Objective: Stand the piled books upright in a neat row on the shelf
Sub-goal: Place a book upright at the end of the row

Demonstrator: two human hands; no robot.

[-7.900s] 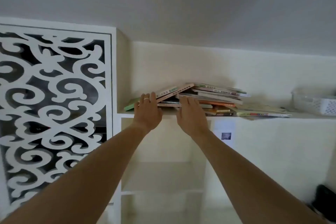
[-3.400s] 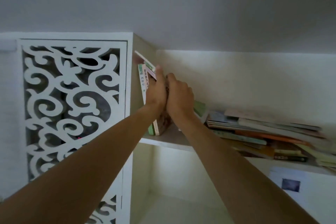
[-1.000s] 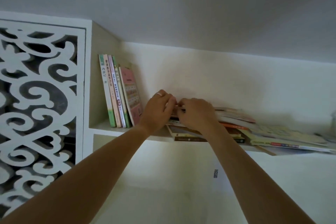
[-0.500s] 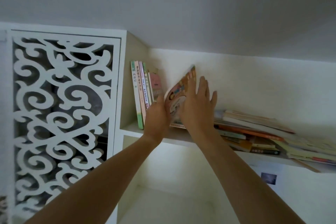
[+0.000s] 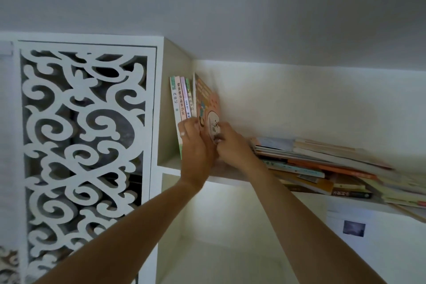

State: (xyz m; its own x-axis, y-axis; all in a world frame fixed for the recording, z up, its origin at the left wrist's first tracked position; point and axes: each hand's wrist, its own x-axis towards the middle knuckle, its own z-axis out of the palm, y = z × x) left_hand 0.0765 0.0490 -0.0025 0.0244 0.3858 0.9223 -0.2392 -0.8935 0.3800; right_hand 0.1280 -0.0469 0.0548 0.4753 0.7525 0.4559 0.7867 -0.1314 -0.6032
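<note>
We have the pink book at the row's end on the shelf — thin, light, floppy. Left hand and right hand seem to pinch its lower edge; the pile waits beside.

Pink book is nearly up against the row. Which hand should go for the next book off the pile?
The right hand, probably: it sits right beside the pile. The left hand is between the upright row and the pink book, better placed to steady them.
</note>
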